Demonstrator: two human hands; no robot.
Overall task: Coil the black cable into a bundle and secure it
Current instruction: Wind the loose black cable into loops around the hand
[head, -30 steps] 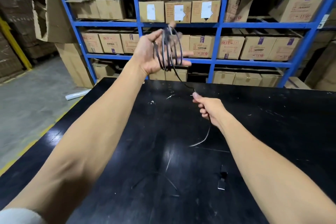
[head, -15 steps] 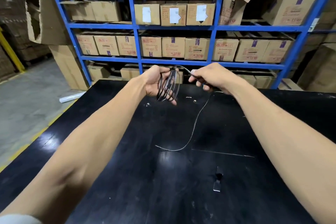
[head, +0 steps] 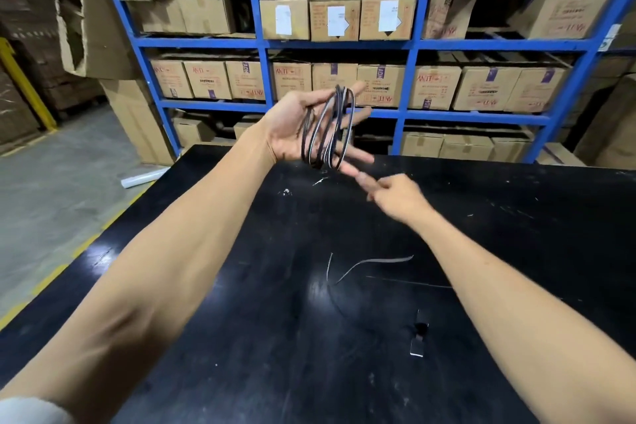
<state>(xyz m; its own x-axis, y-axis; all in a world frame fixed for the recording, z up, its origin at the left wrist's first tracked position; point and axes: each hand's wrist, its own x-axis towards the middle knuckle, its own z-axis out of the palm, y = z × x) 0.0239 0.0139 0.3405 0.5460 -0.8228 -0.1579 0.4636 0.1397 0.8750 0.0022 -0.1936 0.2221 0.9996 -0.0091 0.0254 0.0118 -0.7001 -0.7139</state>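
Note:
My left hand is raised above the far side of the table, palm up and fingers spread. Several loops of the black cable are wound around those fingers. My right hand is lower and to the right, just under the coil. It is blurred, and its fingertips are pinched close to the left hand's fingers. The strand it holds is hard to see against the dark top. The cable's loose tail lies curved on the black table below my right forearm.
A small black and silver tie piece lies on the table near my right forearm. Blue shelving full of cardboard boxes stands behind the table. A white roll lies on the concrete floor to the left.
My left hand has risen again and opened with the coil on it. My right hand dropped from beside the coil to below it. The tail on the table has shifted and looks shorter.

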